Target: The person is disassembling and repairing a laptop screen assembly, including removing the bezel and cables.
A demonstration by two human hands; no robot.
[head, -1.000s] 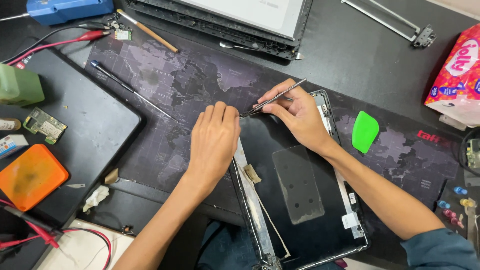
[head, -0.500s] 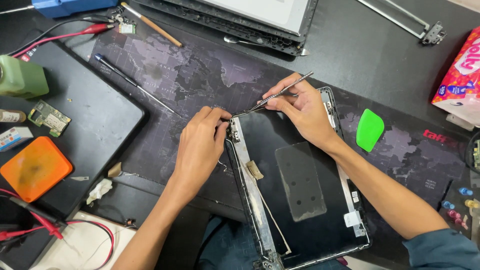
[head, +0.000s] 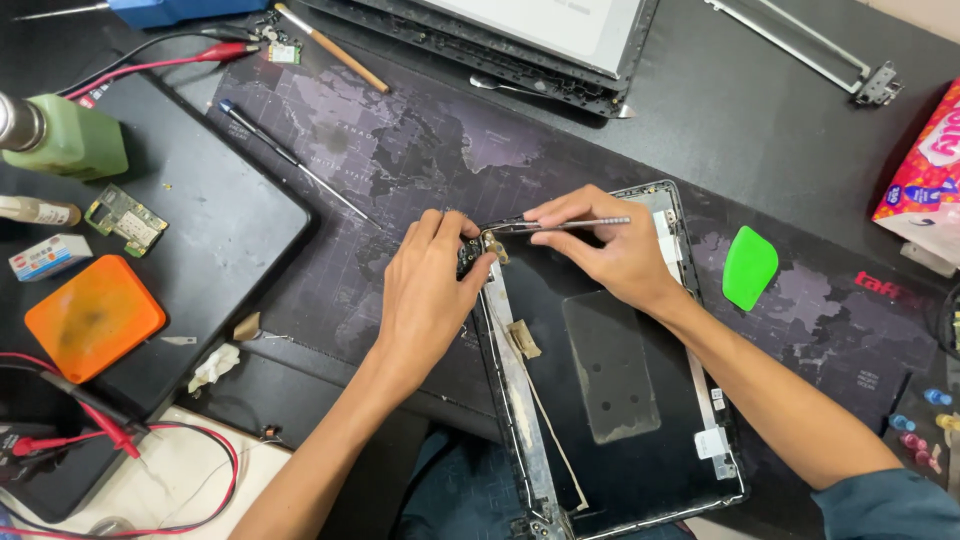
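Note:
A black laptop lid shell (head: 610, 380) lies open-side up on a dark desk mat (head: 400, 160). My left hand (head: 430, 290) pinches the shell's upper left corner, where a small hinge piece (head: 478, 250) sits. My right hand (head: 600, 245) holds metal tweezers (head: 560, 224) whose tips point at that same corner. A thin cable (head: 540, 410) runs down the shell's left edge. The two hands almost touch at the corner.
A green plastic pry tool (head: 750, 266) lies right of the shell. A long screwdriver (head: 290, 158) lies on the mat. A black laptop (head: 210, 230), an orange case (head: 92, 316), a small circuit board (head: 126, 222) and a green bottle (head: 70, 138) are at left. Red probe leads (head: 120, 435) lie at lower left.
My left hand went from lying flat on the shell to pinching its upper left corner. The tweezers turned from slanting upward to level, tips at that corner.

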